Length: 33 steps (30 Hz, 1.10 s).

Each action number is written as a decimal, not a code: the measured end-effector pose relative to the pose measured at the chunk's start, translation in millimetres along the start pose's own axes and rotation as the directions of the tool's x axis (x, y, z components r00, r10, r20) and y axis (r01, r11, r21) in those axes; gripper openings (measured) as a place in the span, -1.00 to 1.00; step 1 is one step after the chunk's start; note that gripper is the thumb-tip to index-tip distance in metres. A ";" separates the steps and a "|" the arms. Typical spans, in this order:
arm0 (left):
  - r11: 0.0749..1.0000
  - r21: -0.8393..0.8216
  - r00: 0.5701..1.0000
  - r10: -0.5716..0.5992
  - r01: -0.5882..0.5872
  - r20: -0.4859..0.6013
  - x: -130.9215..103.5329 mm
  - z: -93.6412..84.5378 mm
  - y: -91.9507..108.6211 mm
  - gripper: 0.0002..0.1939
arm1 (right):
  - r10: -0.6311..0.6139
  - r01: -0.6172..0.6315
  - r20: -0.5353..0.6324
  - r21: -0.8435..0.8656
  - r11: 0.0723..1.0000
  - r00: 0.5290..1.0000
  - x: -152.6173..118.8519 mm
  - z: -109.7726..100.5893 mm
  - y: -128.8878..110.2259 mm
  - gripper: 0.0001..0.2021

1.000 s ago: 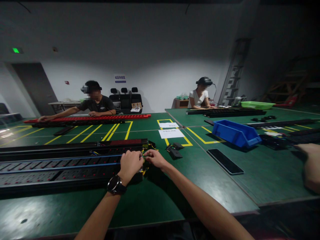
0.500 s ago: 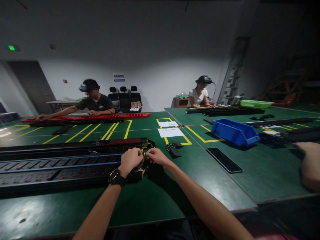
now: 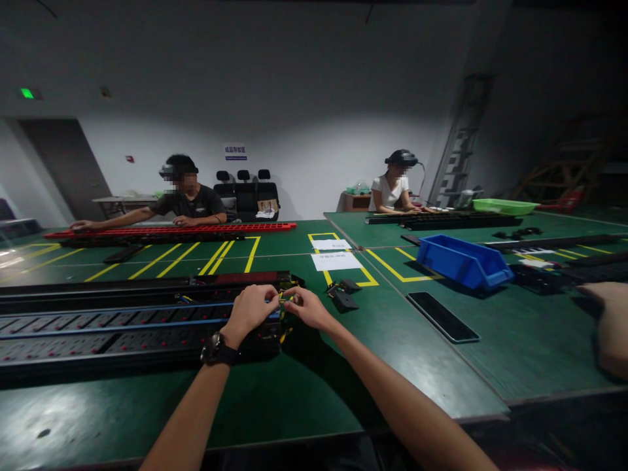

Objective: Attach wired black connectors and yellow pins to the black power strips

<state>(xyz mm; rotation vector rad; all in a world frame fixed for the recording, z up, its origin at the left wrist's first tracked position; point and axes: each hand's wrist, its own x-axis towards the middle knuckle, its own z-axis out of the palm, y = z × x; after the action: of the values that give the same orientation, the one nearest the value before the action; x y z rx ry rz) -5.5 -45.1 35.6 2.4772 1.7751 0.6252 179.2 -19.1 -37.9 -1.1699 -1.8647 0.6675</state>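
Beside the right end of a long black slotted rail unit (image 3: 161,339), my left hand (image 3: 251,310) is closed in a pinch, a dark watch on its wrist. Facing it, with only a small gap between, my right hand (image 3: 310,309) pinches too. A thin yellow-green wire (image 3: 283,300) runs between the two sets of fingertips; its ends are hidden by the fingers. More yellow wire (image 3: 283,335) hangs from the unit's end below. Blue strips (image 3: 122,330) run along the unit, with small red dots in its slots.
Small black parts (image 3: 345,299) lie right of my hands, near white paper sheets (image 3: 335,261). Farther right are a phone (image 3: 443,316), a blue bin (image 3: 464,263) and another person's arm (image 3: 611,324). Two people work across the green table, one at a red rail (image 3: 171,231).
My hands have risen slightly at the unit's end, and my left hand and wrist have shifted a little left. The wire now stretches between my fingertips.
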 end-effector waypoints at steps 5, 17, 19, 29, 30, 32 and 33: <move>0.959 -0.251 0.990 0.111 -0.131 -0.091 6.7 11.4 -0.3 -0.80 | -0.251 0.242 -0.045 -0.151 0.958 0.967 -2.0 -8.3 -4.5 -0.87; 0.916 -0.353 0.979 0.154 -0.191 -0.131 2.5 34.9 -0.1 -0.81 | -0.229 0.237 0.115 -0.062 0.969 0.967 0.5 -38.9 -1.8 -0.85; 0.905 -0.365 0.975 0.182 -0.218 -0.129 1.0 36.1 -1.1 -0.83 | -0.250 0.260 0.090 -0.129 0.957 0.964 -0.7 -36.5 -4.6 -0.84; 0.899 -0.369 0.968 0.184 -0.236 -0.171 -4.8 35.4 -7.1 -0.86 | -0.335 0.296 -0.017 -0.424 0.856 0.942 -6.0 -21.9 -9.4 -0.86; 0.901 -0.366 0.969 0.180 -0.231 -0.169 -5.5 35.1 -7.3 -0.86 | -0.344 0.297 -0.024 -0.449 0.843 0.939 -7.2 -20.7 -9.7 -0.87; 0.909 -0.354 0.971 0.171 -0.221 -0.168 -6.8 34.3 -6.8 -0.87 | -0.368 0.304 -0.029 -0.507 0.807 0.929 -9.6 -19.2 -10.6 -0.87; 0.913 -0.347 0.972 0.167 -0.216 -0.166 -7.4 34.0 -6.2 -0.87 | -0.384 0.309 -0.029 -0.538 0.784 0.923 -10.7 -18.8 -11.0 -0.87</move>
<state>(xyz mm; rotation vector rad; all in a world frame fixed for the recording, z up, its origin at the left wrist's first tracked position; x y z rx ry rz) -1.7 -42.8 0.5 2.4077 1.3047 1.0497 192.6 -33.2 -23.3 -1.1110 -2.1333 -0.1510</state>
